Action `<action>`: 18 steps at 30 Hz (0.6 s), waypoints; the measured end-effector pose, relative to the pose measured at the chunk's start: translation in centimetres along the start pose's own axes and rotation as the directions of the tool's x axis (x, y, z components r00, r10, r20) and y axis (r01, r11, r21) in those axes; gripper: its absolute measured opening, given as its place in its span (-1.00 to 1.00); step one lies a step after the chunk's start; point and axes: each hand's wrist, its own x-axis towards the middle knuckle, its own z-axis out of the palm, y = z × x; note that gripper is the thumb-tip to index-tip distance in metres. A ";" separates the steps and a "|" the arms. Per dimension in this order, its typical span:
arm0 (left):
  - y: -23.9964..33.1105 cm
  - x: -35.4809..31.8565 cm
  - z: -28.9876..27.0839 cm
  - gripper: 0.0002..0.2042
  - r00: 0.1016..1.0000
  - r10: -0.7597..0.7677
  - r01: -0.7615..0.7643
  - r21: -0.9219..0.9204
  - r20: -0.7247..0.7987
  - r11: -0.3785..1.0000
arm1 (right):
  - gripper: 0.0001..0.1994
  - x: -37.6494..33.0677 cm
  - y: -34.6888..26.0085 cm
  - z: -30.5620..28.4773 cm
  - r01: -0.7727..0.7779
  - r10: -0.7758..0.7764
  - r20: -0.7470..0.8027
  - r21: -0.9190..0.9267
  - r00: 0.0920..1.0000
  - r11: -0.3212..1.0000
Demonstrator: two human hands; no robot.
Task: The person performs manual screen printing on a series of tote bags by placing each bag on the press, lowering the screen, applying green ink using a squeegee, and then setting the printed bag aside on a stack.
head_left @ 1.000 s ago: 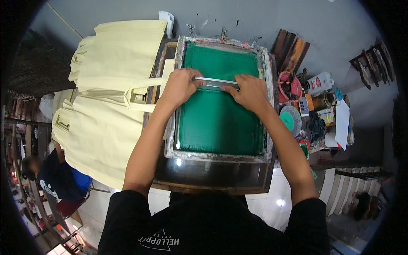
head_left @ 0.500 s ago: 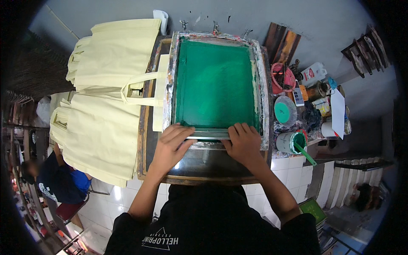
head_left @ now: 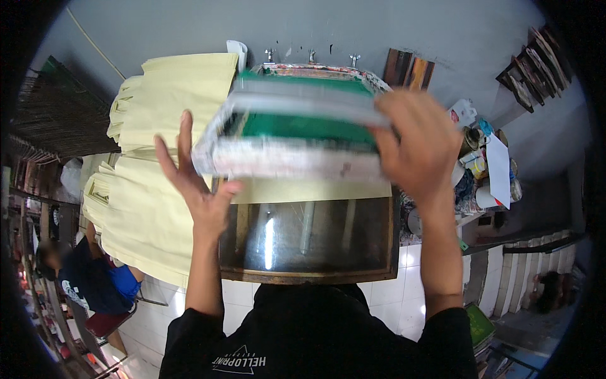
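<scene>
Toward the person from the tilted screen frame, glass tabletop reaches its wooden edge; left hand splays, ungrasping; right hand clasps the squeegee.

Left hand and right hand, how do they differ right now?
The left hand has its fingers spread, while the right hand grips the squeegee. The left hand is by the left near corner of the frame; the right hand is at its right side. Both are bare.
</scene>
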 end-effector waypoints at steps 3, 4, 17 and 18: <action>-6.4 0.0 -2.6 0.12 0.901 -0.384 0.219 0.555 0.200 0.803 | -0.79 6.0 2.5 -0.9 -0.089 0.090 0.040 -0.022 0.995 0.996; -9.2 -1.3 -3.5 0.07 0.866 -0.434 0.179 0.655 0.250 0.734 | -0.73 7.6 3.1 -0.7 -0.101 0.104 0.069 -0.043 0.992 0.994; -10.9 4.8 -5.0 -0.25 0.525 -0.798 0.586 0.554 0.295 0.591 | -0.67 17.3 6.1 -0.2 -0.426 0.410 0.153 0.093 0.899 0.900; -9.8 5.7 -6.6 -0.26 0.581 -0.792 0.551 0.625 0.186 0.552 | -0.67 17.6 6.9 0.1 -0.410 0.393 0.148 0.112 0.907 0.905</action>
